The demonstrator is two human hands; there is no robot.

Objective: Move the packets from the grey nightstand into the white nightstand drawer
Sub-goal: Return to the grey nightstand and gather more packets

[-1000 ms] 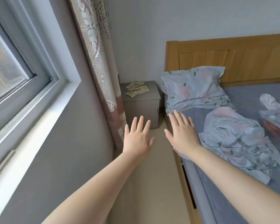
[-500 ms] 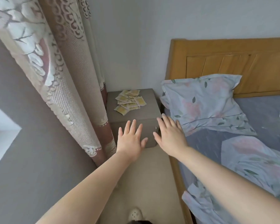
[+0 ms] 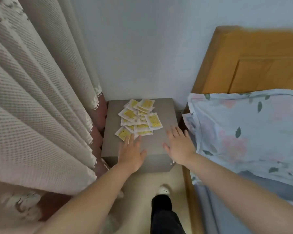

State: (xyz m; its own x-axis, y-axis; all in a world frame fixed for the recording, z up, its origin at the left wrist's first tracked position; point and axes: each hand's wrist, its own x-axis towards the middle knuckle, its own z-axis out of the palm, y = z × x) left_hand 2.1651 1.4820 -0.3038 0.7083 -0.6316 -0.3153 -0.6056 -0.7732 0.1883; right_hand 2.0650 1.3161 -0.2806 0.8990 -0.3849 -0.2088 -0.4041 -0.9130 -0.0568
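As the person looks down from the head camera, both bare arms stretch forward over a grey nightstand (image 3: 166,115) in the corner of a bedroom. A loose pile of white and yellow packets (image 3: 139,117) lies on its top, towards the back and left. The left hand (image 3: 131,152) is flat, fingers straight and together, holding nothing; its fingertips (image 3: 132,137) reach the nearest packets, though blur makes it unclear whether they touch. The right hand (image 3: 180,147) is spread flat above the front right part of the top, apart from the pile, holding nothing. A beige curtain (image 3: 41,98) hangs on the left. A floral pillow (image 3: 243,129) leans against a wooden headboard (image 3: 252,61) on the right.
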